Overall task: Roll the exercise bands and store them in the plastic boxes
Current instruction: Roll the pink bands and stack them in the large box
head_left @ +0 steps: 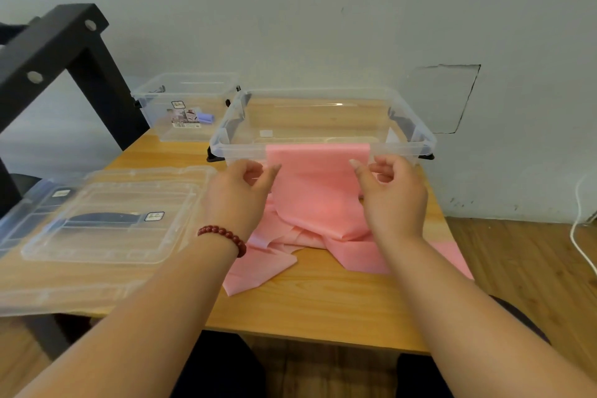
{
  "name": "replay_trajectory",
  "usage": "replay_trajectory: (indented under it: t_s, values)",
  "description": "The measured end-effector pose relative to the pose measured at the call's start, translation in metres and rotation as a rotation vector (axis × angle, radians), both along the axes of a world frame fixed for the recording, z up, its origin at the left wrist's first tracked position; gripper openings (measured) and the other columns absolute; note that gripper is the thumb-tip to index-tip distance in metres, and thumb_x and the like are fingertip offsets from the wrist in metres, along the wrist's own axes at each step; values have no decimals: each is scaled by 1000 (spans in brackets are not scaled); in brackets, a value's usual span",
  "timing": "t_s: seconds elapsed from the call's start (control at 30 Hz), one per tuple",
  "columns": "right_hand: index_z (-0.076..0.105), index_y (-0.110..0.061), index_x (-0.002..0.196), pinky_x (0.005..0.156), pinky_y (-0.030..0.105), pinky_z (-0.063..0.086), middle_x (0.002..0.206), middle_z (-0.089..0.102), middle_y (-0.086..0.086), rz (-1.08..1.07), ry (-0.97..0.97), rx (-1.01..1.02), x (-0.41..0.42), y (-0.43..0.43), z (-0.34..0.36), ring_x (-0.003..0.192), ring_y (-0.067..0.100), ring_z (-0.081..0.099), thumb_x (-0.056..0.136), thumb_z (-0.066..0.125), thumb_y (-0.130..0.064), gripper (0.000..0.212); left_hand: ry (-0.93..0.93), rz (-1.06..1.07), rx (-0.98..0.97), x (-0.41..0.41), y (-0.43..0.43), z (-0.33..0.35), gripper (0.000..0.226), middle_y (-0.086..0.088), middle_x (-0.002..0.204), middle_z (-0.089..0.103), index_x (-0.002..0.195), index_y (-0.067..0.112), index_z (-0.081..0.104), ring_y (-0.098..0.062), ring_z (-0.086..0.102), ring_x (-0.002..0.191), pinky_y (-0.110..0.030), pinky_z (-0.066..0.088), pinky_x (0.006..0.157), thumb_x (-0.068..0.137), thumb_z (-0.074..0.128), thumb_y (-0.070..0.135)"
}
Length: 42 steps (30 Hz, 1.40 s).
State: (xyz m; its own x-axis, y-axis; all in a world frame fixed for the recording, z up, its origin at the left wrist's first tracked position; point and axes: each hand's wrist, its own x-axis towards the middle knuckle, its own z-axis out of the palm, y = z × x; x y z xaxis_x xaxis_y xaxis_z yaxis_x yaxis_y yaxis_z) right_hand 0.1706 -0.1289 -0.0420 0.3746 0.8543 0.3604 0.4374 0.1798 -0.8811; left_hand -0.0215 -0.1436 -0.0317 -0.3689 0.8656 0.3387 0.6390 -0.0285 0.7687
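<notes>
Pink band (pixel 318 191): top corners pinched by fingers of left hand (pixel 240 194) and right hand (pixel 392 194), before box (pixel 426 139); tail heaped on desk (pixel 323 307). Rolling would likely want level edges and even tension.

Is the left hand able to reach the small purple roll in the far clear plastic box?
Probably yes: the far clear plastic box is lidless, its small purple roll unblocked, but the left hand is pinching the pink exercise band.
</notes>
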Motion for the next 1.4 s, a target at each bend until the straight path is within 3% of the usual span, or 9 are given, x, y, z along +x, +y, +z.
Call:
replay_trajectory:
  t_s: [0.23, 0.4, 0.5, 0.63, 0.83, 1.0, 1.13, 1.23, 1.4]
  values:
    - [65, -22, 88, 76, 32, 50, 89, 66, -4, 85, 170, -70, -4, 4, 8, 86, 16, 62, 93, 60, -30, 11, -673, -192, -13, 11, -1, 12, 12, 3, 73, 68, 87, 16, 65, -14, 66, 74, -27, 56, 69, 95, 59, 22]
    - [55, -31, 88, 63, 26, 45, 78, 59, -14, 103, 324, -38, 2, 1, 20, 71, 8, 57, 96, 55, -33, 9, -846, -368, -61, 14, 3, 36, 8, 1, 78, 68, 98, 17, 63, -15, 67, 70, -28, 55, 64, 98, 54, 16]
    - [56, -34, 106, 66, 12, 46, 93, 66, -16, 245, 361, -14, 5, 4, 34, 79, -7, 61, 92, 60, -20, 20, -835, -469, -109, 15, 6, 44, 23, 0, 82, 68, 106, 25, 62, -15, 68, 74, -28, 56, 69, 93, 58, 6]
    - [60, -29, 123, 64, 4, 38, 107, 63, -13, 157, 78, 11, 10, 19, 46, 90, 5, 57, 91, 52, -11, 37, -570, -267, -38, 16, 18, 47, 28, 1, 77, 67, 101, 32, 60, -13, 65, 69, -31, 58, 71, 90, 62, 6]
    - [65, -20, 112, 61, 18, 25, 105, 62, 1, -19, -175, 52, 12, 37, 46, 83, 11, 45, 89, 57, -8, 27, -178, -24, 116, 17, 31, 39, 14, 10, 79, 62, 96, 24, 57, -3, 56, 69, -16, 43, 61, 88, 67, 21]
    - [61, -14, 111, 65, 19, 25, 112, 60, 3, -61, -244, 33, 16, 34, 43, 85, 13, 46, 90, 59, -10, 21, -229, -107, 76, 14, 30, 26, 22, 20, 101, 62, 116, 29, 61, -17, 65, 97, -40, 54, 89, 95, 57, 29]
    - [58, -10, 114, 67, 16, 26, 123, 53, 7, -101, -229, 136, 15, 21, 31, 87, 5, 44, 90, 63, -16, 25, -290, -117, 152, 16, 13, 10, 20, 24, 98, 65, 115, 33, 57, -9, 69, 80, -29, 59, 70, 97, 55, 24]
    - [52, -8, 108, 66, 11, 29, 115, 48, 7, -126, -101, 204, 11, 6, 15, 80, -4, 33, 88, 67, -19, 28, -314, -10, 238, 22, -2, -4, 13, 5, 103, 65, 101, 30, 53, -12, 69, 76, -33, 58, 70, 92, 62, 29]
    - [52, -18, 102, 67, 23, 30, 87, 52, -8, 28, 183, -197, 6, 2, 4, 83, 12, 49, 89, 65, -40, 29, -449, -73, -37, 30, -2, -14, 30, 9, 102, 66, 98, 27, 58, -14, 67, 94, -35, 54, 85, 80, 69, 50]
